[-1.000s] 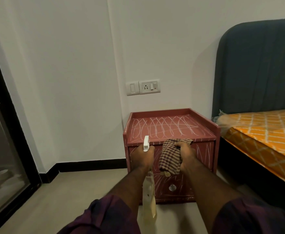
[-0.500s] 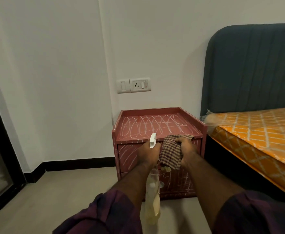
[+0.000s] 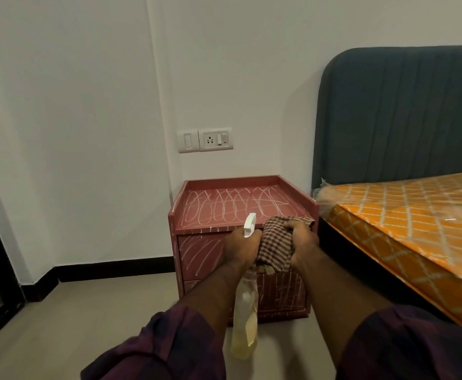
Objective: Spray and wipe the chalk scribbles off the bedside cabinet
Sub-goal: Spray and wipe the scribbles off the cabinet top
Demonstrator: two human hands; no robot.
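left hand [image 3: 242, 246] fingers wrapped round spray bottle [image 3: 244, 319], right hand [image 3: 303, 241] clutching checked cloth [image 3: 275, 244], chalk-scribbled cabinet [image 3: 197, 253] just past fingers

- In the frame's middle, the bedside cabinet [image 3: 197, 256] is showing dusty red, with white chalk scribbles [image 3: 232, 208] looping over its top and drawer fronts.
- The cloth [image 3: 275, 245] is showing a maroon-and-beige check.
- The spray bottle [image 3: 244, 325] is showing pale yellow under a white nozzle.
- At right, the mattress [image 3: 416, 215] is wearing orange with a white lattice, and the headboard [image 3: 402, 113] is showing dark teal.
- At the bottom, the sleeves [image 3: 164, 349] are showing dark purple.
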